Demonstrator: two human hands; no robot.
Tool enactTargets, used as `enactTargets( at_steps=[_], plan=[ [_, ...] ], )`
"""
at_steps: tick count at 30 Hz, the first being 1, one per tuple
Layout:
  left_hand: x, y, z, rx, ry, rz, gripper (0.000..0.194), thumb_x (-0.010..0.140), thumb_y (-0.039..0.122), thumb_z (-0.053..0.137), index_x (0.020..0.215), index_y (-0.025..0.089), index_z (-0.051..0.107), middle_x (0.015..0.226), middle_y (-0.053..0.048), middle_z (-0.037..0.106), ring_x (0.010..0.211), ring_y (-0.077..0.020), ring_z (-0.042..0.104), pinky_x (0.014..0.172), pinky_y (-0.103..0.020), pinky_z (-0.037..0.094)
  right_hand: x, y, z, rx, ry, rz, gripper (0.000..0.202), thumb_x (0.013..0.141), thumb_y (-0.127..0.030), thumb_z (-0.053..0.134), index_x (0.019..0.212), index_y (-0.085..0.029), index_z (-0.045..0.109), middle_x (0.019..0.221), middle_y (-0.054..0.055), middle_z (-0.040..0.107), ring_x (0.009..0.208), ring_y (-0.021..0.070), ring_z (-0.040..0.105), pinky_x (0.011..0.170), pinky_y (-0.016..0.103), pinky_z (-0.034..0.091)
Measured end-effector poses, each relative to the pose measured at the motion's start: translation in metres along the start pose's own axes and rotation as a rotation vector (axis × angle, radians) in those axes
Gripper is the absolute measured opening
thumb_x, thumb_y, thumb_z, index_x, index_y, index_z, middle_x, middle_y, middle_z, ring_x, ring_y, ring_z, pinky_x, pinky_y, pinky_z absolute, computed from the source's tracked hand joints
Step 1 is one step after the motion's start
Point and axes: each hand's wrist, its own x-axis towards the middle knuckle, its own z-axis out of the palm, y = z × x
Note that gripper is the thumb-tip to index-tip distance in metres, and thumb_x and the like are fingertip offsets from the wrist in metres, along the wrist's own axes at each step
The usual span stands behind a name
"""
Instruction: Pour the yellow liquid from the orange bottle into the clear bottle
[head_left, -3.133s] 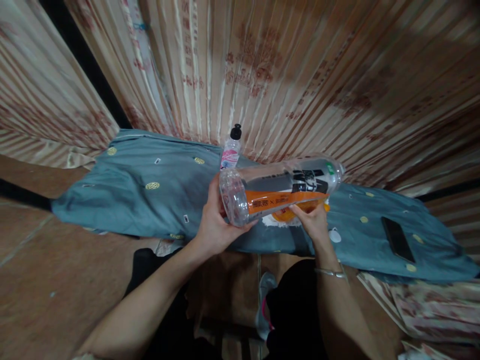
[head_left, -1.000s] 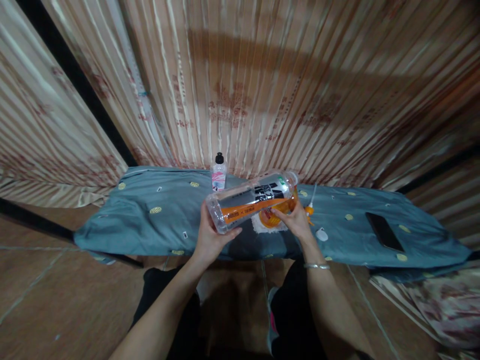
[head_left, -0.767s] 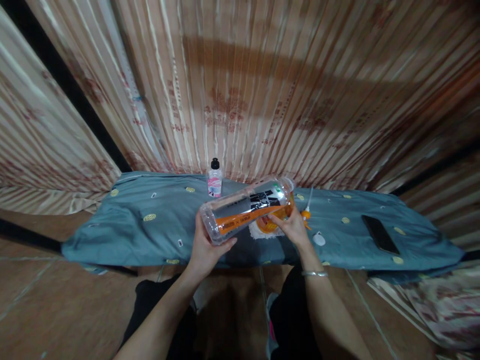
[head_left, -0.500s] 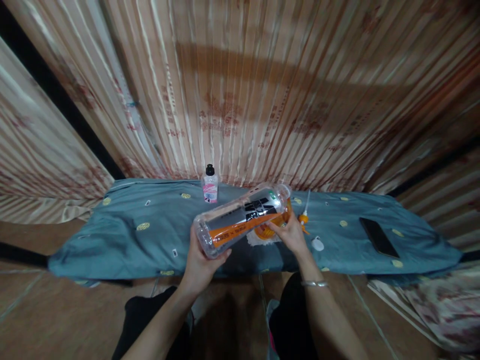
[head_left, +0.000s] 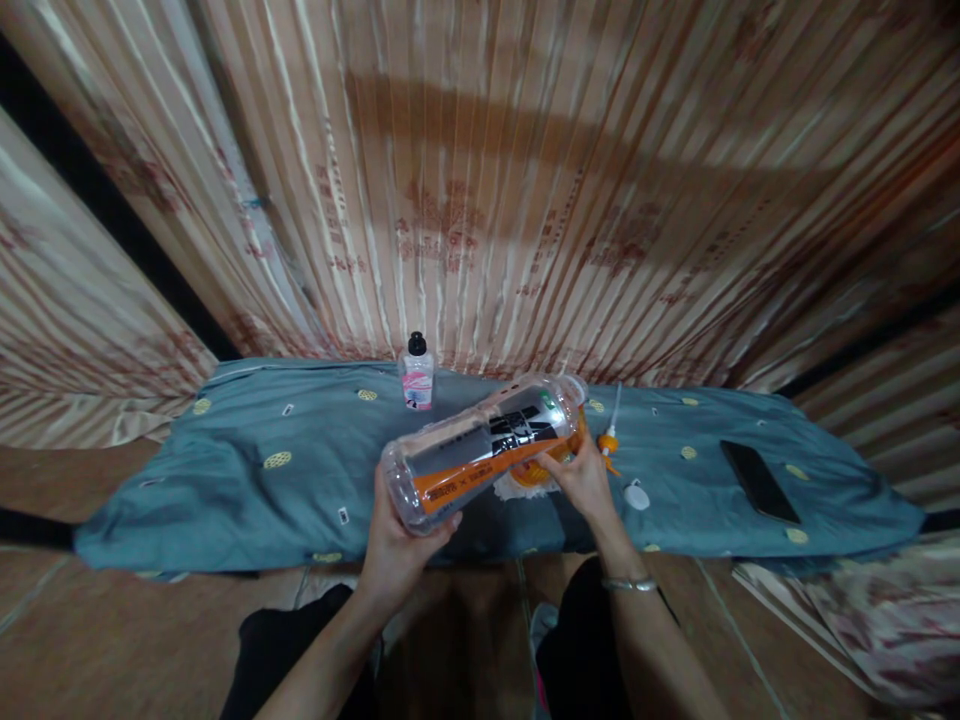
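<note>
A large clear plastic bottle (head_left: 480, 450) with a silver, black and orange label lies tilted across the middle, its mouth end up at the right. My left hand (head_left: 401, 545) is wrapped round its base. Under the mouth end is an orange see-through bottle (head_left: 534, 472), partly hidden by the clear one. My right hand (head_left: 581, 480) grips this orange bottle, fingers mostly out of sight behind it. White tissue (head_left: 517, 488) shows beneath the orange bottle. An orange pump head (head_left: 608, 443) with a clear tube lies just right of my right hand, near a white cap (head_left: 637, 497).
A small pink-labelled bottle with a black cap (head_left: 418, 375) stands at the back left. A black phone (head_left: 759, 482) rests on the right of the blue-green cloth (head_left: 217, 490). Striped curtains (head_left: 465, 200) hang right behind the bench, and dark poles slant at both sides.
My left hand and the base of the clear bottle have dropped slightly. The tilt is nearly the same, and both hands keep their holds. The whole view has shifted a little.
</note>
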Motion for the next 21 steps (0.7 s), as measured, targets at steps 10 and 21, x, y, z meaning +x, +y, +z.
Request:
enactTargets(
  at_steps=[10, 21],
  plan=[
    [0.0, -0.007, -0.005, -0.012, 0.008, 0.043, 0.089, 0.048, 0.037, 0.096, 0.125, 0.016, 0.057, 0.117, -0.015, 0.077, 0.107, -0.0353, 0.078, 0.097, -0.048, 0.065, -0.004, -0.001, 0.0, 0.013, 0.005, -0.009, 0.066, 0.069, -0.059, 0.079, 0.118, -0.017, 0.064, 0.105, 0.014, 0.08, 0.096, 0.0349, 0.076, 0.085, 0.046, 0.06],
    [0.0, 0.002, -0.006, 0.001, -0.012, 0.025, 0.078, 0.047, 0.033, 0.096, 0.114, 0.017, 0.061, 0.109, -0.013, 0.079, 0.104, -0.0352, 0.079, 0.094, -0.046, 0.067, -0.005, -0.002, -0.002, 0.037, -0.01, -0.014, 0.067, 0.068, -0.056, 0.082, 0.121, -0.019, 0.062, 0.108, 0.013, 0.079, 0.1, 0.0339, 0.075, 0.091, 0.048, 0.059]
  ],
)
